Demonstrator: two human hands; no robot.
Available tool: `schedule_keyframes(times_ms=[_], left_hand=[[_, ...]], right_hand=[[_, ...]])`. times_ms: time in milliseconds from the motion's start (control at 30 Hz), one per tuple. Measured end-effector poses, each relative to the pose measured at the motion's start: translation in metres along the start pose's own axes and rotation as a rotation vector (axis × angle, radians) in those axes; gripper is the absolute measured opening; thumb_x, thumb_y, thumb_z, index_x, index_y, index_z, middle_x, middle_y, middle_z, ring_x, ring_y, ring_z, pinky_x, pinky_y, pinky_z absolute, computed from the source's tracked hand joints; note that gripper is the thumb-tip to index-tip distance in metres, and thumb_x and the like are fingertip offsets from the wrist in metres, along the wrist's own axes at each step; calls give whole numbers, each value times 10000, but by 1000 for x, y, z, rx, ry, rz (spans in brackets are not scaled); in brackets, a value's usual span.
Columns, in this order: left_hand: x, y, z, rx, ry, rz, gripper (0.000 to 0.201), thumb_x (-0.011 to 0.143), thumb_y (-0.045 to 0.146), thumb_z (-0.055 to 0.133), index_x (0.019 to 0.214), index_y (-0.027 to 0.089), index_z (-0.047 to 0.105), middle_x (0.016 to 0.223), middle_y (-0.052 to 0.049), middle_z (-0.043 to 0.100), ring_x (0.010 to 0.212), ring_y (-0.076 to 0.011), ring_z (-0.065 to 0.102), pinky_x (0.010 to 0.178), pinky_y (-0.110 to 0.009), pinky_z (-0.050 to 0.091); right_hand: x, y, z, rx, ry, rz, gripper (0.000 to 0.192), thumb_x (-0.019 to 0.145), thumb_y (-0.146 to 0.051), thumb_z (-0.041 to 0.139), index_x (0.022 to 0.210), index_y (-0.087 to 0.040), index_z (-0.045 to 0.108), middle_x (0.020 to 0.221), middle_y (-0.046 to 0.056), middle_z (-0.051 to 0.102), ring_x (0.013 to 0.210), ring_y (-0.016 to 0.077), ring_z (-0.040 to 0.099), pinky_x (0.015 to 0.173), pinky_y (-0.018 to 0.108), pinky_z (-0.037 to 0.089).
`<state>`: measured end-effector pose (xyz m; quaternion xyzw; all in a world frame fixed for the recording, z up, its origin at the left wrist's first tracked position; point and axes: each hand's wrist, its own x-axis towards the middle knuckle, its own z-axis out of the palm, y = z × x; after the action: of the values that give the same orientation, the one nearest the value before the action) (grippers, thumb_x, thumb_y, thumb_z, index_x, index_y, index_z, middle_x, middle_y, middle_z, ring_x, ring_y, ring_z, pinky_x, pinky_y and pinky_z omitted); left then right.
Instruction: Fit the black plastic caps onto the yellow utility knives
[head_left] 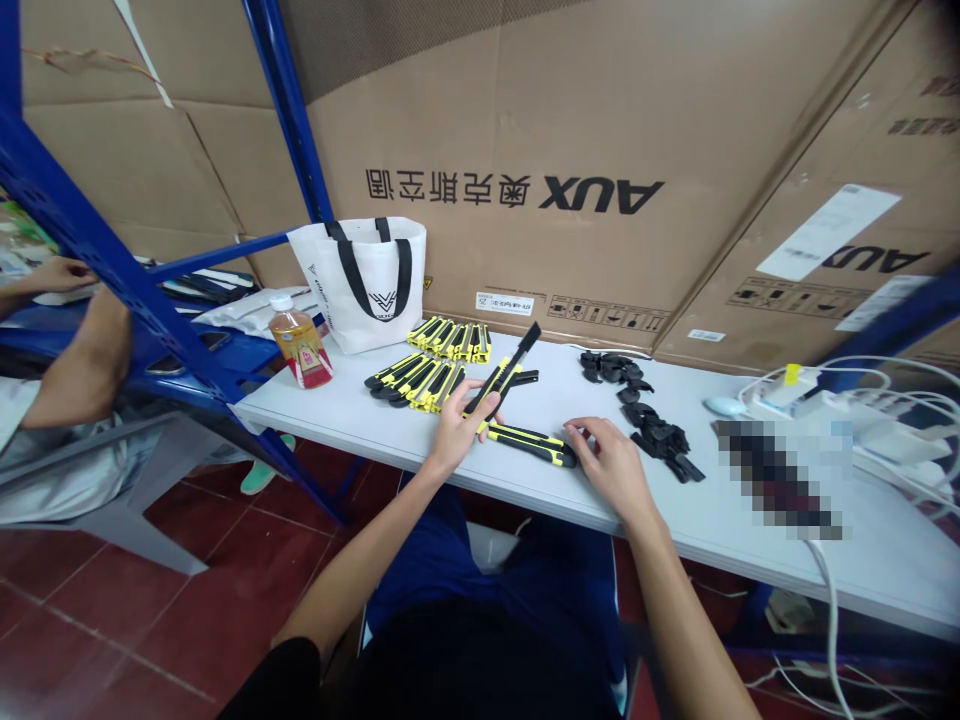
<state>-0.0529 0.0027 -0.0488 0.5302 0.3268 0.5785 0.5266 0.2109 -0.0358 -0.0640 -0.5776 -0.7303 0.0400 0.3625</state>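
Observation:
My left hand (456,428) is closed around a yellow-and-black utility knife (491,388), tilted up to the right, with a dark blade strip reaching from its upper end. A short black piece (525,378) juts out beside it; I cannot tell whether it is part of the knife. Below, yellow-and-black utility knives (529,443) lie side by side on the white table (420,440). Close to their right end is my right hand (611,465), fingers bent, thumb and forefinger slightly apart, with nothing visible between them. Small black plastic parts (660,435) lie to its right.
Two rows of utility knives (431,382) lie at back left, near a white bag (375,290) and a drink bottle (300,345). Cardboard boxes (480,120) stand behind. White cables (885,420) and a blurred-out object (780,480) are right. Another person's arm (90,350) is left.

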Motion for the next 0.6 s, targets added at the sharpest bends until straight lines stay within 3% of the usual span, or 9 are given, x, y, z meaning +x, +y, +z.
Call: schedule_keyframes(times_ms=[233,367,600], left_hand=[[0,-3,-2,-59,-1,-10,559,958,563,739,1354,212,558,923,-43,765,488,-87,588,438,-203,392],[-2,3,-2,-56,42,1,672,975,490,740,1558,306,461,1079,-57,764,482,-67,568,421,-205,381],[-3,8,0,-31,104,-27,483,1033,621,578,1323,243,656,988,-53,760,409,-50,508,348,-185,281]], right_hand=[[-1,1,1,11,-19,-6,312,1079,-456,494,1019,-239,710,1038,92,786,934,278,705,823,394,515],[-1,1,1,14,-29,0,307,1076,-455,501,1015,-240,710,1028,90,786,924,277,705,820,394,515],[-1,1,2,12,-41,-1,288,1075,-440,504,1020,-243,707,1044,93,789,950,292,713,848,402,518]])
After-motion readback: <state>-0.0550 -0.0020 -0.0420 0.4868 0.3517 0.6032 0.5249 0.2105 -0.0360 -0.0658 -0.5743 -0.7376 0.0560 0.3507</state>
